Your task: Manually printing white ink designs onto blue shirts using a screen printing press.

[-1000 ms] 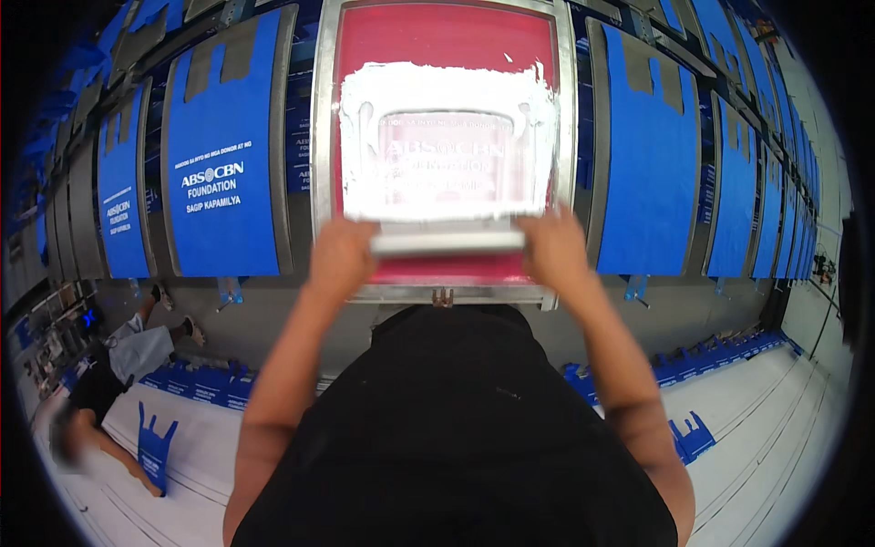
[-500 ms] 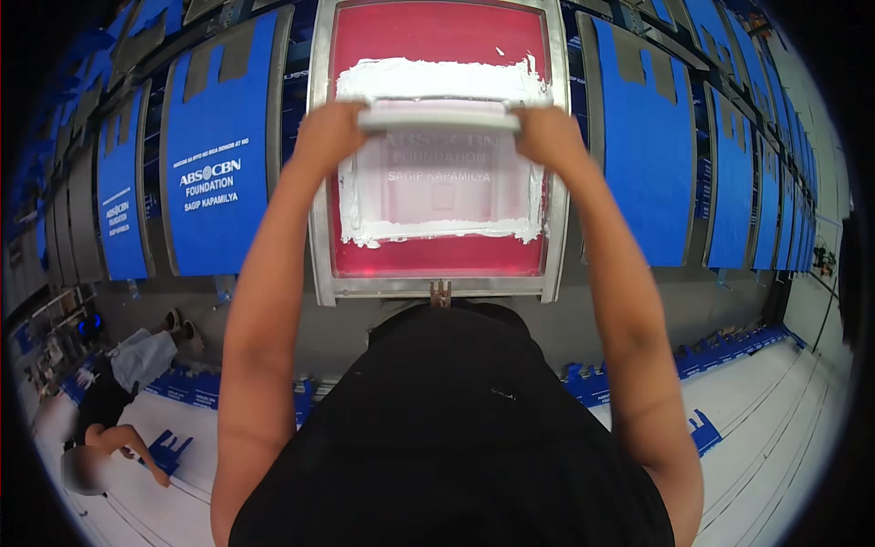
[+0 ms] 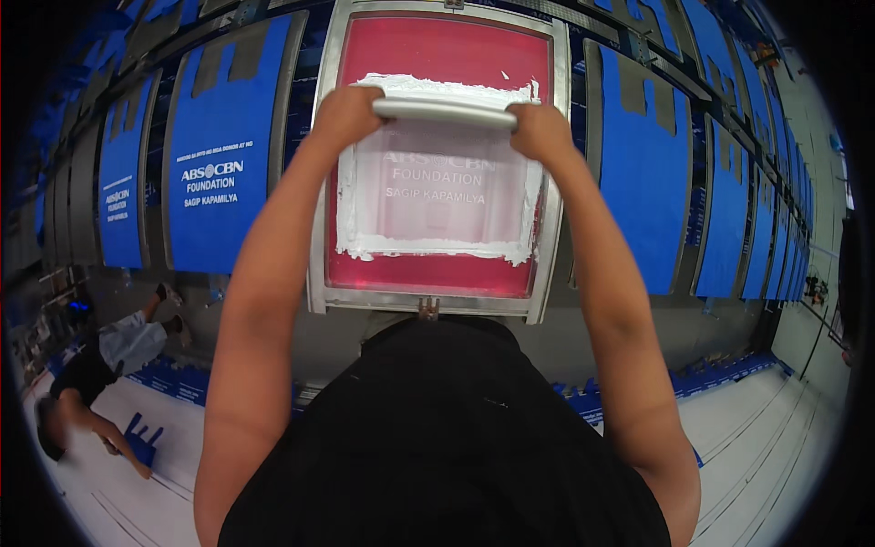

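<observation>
A pale squeegee [image 3: 445, 112] lies across the upper part of a screen printing frame [image 3: 427, 299], slightly tilted down to the right. My left hand [image 3: 347, 119] is wrapped round its left end, and my right hand [image 3: 542, 133] grips the right end. Thick white ink [image 3: 437, 248] borders the see-through middle of the red mesh [image 3: 437, 44]. Through that middle, white lettering shows faintly. What lies under the frame is mostly hidden by the mesh.
Flat blue bags [image 3: 219, 137] lie on grey boards to the left, and more blue bags [image 3: 643, 173] sit on boards to the right. A metal clip [image 3: 428, 308] is at the frame's near edge. Another person [image 3: 96, 383] holds a blue bag by a white table [image 3: 210, 438] at lower left.
Both hands still grip the squeegee, which sits near the far end of the ink area and is now more tilted. The whole view has shifted and turned slightly. The lettering shows more clearly.
</observation>
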The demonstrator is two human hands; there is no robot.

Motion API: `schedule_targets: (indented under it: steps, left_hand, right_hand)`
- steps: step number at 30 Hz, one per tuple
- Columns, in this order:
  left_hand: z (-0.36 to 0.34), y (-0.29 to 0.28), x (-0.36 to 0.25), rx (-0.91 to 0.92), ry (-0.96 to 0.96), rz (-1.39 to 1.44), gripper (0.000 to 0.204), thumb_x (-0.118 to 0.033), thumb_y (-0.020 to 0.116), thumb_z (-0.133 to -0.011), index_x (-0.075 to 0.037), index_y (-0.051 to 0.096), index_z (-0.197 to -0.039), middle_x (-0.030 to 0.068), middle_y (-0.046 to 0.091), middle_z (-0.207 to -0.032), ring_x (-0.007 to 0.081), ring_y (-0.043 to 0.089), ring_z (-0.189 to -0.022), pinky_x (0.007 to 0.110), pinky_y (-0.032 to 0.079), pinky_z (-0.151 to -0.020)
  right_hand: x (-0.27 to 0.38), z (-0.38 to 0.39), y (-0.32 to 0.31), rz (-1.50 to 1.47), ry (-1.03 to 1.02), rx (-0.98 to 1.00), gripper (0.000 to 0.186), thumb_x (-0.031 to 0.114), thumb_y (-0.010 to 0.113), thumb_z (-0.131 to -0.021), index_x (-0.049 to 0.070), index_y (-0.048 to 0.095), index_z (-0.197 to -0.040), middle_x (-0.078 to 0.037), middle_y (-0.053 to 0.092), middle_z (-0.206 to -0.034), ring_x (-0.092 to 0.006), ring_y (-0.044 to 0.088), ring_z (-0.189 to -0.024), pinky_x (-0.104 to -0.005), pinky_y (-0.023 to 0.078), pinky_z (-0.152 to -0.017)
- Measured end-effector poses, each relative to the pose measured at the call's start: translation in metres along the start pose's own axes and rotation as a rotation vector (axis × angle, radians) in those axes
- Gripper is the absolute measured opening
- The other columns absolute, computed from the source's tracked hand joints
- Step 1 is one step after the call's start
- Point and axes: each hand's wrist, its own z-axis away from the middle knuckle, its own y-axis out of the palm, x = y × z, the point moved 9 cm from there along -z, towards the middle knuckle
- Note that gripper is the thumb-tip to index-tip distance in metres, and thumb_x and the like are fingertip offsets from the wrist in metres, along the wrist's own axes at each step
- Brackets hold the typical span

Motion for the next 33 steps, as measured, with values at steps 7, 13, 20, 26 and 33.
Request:
schedule_targets:
  steps: [7, 13, 20, 26, 33]
  left_hand:
    - [0.033, -0.094, -0.012, -0.522, 0.046, -0.103, 0.054, -0.037, 0.077, -0.073, -0.004, 0.061, -0.112, 0.0155, 0.064, -0.107, 0.0355, 0.056, -0.107, 0.041, 0.045, -0.090]
    - [0.238, 0.066, -0.050, 0.558, -0.351, 0.643, 0.040, -0.039, 0.059, -0.089, 0.000, 0.067, -0.096, 0.0205, 0.067, -0.087, 0.0303, 0.065, -0.080, 0.039, 0.050, -0.074]
    - [0.356, 0.209, -0.106, 0.656, -0.590, 1.419, 0.049, -0.047, 0.061, -0.091, 0.000, 0.065, -0.082, -0.0013, 0.059, -0.071, 0.0077, 0.053, -0.067, 0.026, 0.044, -0.063]
    - [0.339, 0.156, -0.125, 0.608, -0.432, 1.353, 0.038, -0.037, 0.056, -0.096, -0.004, 0.065, -0.079, -0.0033, 0.054, -0.065, 0.0056, 0.048, -0.060, 0.022, 0.040, -0.056]
    - [0.340, 0.152, -0.124, 0.623, -0.480, 1.352, 0.041, -0.040, 0.056, -0.096, -0.004, 0.065, -0.078, -0.0032, 0.053, -0.062, 0.0052, 0.047, -0.054, 0.021, 0.038, -0.050]
  right_hand:
    - [0.002, -0.033, -0.069, -0.021, -0.046, 0.093, 0.052, 0.012, 0.056, -0.066, 0.014, 0.066, -0.118, -0.016, 0.067, -0.110, -0.0318, 0.063, -0.104, -0.0401, 0.050, -0.091]
    - [-0.029, -0.081, -0.038, -0.076, -0.192, 0.027, 0.048, 0.016, 0.068, -0.062, 0.006, 0.068, -0.109, -0.022, 0.068, -0.095, -0.0366, 0.066, -0.091, -0.0386, 0.052, -0.085]
    - [0.023, -0.076, -0.028, 0.025, -0.201, 0.185, 0.061, 0.016, 0.068, -0.063, 0.014, 0.062, -0.124, -0.016, 0.066, -0.112, -0.0321, 0.063, -0.104, -0.0399, 0.050, -0.090]
    - [0.035, -0.051, -0.037, -0.041, -0.101, -0.015, 0.052, 0.012, 0.058, -0.066, 0.013, 0.066, -0.118, -0.016, 0.066, -0.111, -0.0326, 0.062, -0.105, -0.0399, 0.049, -0.091]
    - [0.094, 0.121, 0.004, -0.075, -0.060, 0.011, 0.050, 0.004, 0.062, -0.067, 0.018, 0.066, -0.116, -0.014, 0.067, -0.105, -0.0314, 0.063, -0.098, -0.0416, 0.051, -0.084]
